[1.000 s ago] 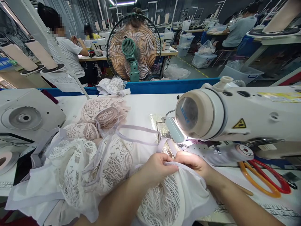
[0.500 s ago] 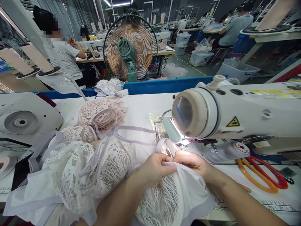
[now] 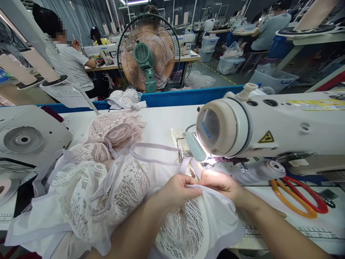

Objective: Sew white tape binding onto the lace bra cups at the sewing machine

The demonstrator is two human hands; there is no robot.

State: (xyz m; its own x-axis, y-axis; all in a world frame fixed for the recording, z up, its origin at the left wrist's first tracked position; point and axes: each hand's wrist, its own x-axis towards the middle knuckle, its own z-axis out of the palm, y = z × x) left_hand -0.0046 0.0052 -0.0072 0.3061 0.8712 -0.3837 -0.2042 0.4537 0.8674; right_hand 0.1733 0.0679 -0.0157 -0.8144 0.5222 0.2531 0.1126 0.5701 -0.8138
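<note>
Both hands pinch the upper edge of a white lace bra (image 3: pixel 185 226), just in front of the sewing machine (image 3: pixel 280 126). My left hand (image 3: pixel 180 190) is closed on the edge, thumb on top. Close beside it, my right hand (image 3: pixel 219 183) is closed on the same edge, its fingertips partly hidden. A lilac strap (image 3: pixel 185 167) loops up from between the hands toward the lit needle area, which the machine head mostly hides. To the left, more lace bras (image 3: pixel 129 183) lie heaped, joined by lilac bands.
Orange-handled scissors (image 3: pixel 292 201) and red-handled scissors (image 3: pixel 312 196) lie right of my right forearm, near a thread cone (image 3: pixel 264 171). Pinkish lace cups (image 3: pixel 113 129) are stacked behind the heap. Another machine part (image 3: pixel 27 129) stands left. Beyond the blue table edge (image 3: pixel 188 96) are a fan (image 3: pixel 148 54) and seated people.
Both hands keep their grip on the bra edge with hardly any movement. The view has shifted slightly. In the background, the person at left has lowered an arm toward their machine.
</note>
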